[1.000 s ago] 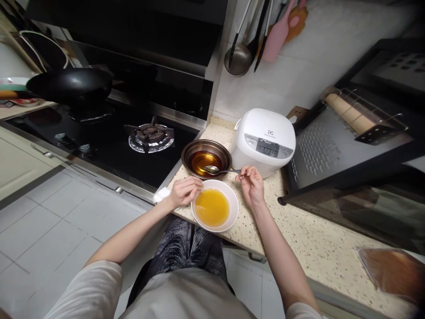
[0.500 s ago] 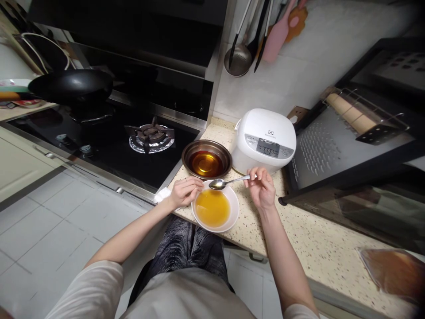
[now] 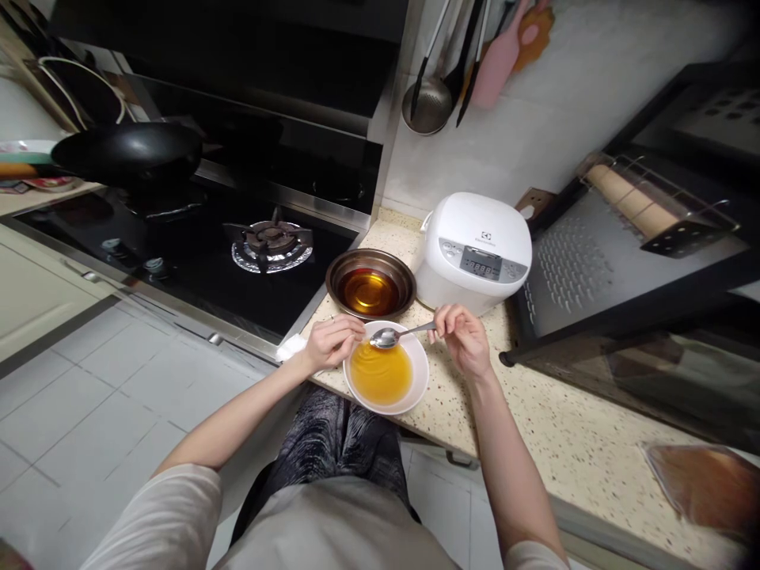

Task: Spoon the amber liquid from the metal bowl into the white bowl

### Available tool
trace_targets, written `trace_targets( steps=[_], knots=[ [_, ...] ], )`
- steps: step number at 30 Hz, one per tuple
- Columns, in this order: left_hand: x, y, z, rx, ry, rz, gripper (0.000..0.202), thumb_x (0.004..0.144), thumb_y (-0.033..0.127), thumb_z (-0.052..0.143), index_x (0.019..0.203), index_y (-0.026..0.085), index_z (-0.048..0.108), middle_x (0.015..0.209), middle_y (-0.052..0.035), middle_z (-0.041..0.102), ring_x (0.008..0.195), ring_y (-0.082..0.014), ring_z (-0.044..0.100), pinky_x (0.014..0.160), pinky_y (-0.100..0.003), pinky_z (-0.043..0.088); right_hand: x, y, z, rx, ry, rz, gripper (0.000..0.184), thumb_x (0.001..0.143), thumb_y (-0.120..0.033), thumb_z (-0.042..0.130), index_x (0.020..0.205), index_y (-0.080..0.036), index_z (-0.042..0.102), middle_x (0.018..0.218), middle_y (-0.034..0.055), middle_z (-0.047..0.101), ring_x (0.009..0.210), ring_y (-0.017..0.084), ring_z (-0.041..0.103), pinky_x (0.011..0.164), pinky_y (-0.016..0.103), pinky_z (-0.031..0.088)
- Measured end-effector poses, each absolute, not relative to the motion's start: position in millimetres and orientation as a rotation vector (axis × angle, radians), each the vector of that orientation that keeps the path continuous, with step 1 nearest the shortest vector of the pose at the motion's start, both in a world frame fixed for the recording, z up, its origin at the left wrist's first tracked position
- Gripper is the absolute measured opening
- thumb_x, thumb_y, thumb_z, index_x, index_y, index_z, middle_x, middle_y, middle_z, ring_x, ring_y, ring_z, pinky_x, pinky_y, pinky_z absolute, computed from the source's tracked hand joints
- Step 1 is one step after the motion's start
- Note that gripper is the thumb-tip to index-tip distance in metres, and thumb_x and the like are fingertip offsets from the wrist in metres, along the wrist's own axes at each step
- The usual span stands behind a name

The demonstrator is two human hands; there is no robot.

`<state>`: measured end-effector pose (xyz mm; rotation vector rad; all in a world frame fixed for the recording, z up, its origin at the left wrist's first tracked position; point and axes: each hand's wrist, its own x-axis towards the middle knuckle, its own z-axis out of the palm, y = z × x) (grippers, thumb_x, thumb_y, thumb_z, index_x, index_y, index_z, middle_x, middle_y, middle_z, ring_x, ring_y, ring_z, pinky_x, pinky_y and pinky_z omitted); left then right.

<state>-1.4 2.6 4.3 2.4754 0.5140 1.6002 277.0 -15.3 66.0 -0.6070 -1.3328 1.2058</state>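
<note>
The right hand (image 3: 466, 344) grips a metal spoon (image 3: 385, 338) by the end of its handle, with the spoon's head over the yellow liquid (image 3: 380, 376) in a white bowl (image 3: 421, 364), while the left hand (image 3: 336, 342) has its fingers at the bowl's left rim. Just behind stands a metal bowl (image 3: 334, 283) of dark amber liquid (image 3: 369, 293), beside a white rice cooker (image 3: 475, 249) on the speckled counter (image 3: 442, 396). To the left, a black pan (image 3: 134, 150) sits on the stove (image 3: 195, 257).
</note>
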Motion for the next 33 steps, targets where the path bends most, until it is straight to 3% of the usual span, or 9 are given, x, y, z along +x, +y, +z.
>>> trace_targets(
  steps=[15, 27, 33],
  knots=[
    [-0.9, 2.3, 6.4, 2.478, 0.499, 1.621, 0.022, 0.095, 0.01, 0.047, 0.091, 0.015, 0.069, 0.09, -0.0094, 0.075, 0.095, -0.0202, 0.073, 0.081, -0.034, 0.063, 283.4, -25.6, 74.5, -0.564, -1.554, 1.037, 0.033, 0.099, -0.043, 0.054, 0.076, -0.021, 0.059, 0.069, 0.0028, 0.055, 0.066, 0.018, 0.053, 0.064, 0.034, 0.041],
    [-1.0, 2.4, 6.5, 2.478, 0.492, 1.638, 0.021, 0.095, 0.009, 0.047, 0.092, 0.015, 0.068, 0.09, -0.0097, 0.075, 0.095, -0.021, 0.073, 0.079, -0.035, 0.063, 272.2, -18.2, 72.8, -0.579, -1.175, 1.104, 0.035, 0.093, -0.047, 0.064, 0.07, -0.022, 0.055, 0.066, 0.0002, 0.049, 0.06, 0.016, 0.049, 0.057, 0.03, 0.043],
    [-0.6, 2.5, 5.9, 2.469, 0.489, 1.631, 0.023, 0.095, 0.011, 0.047, 0.09, 0.015, 0.069, 0.09, -0.0099, 0.075, 0.094, -0.0207, 0.073, 0.08, -0.036, 0.063, 263.2, -8.9, 63.8, -0.627, -0.989, 1.025, 0.033, 0.091, -0.047, 0.067, 0.073, -0.023, 0.054, 0.074, -0.0002, 0.049, 0.065, 0.014, 0.049, 0.064, 0.029, 0.05]
  ],
)
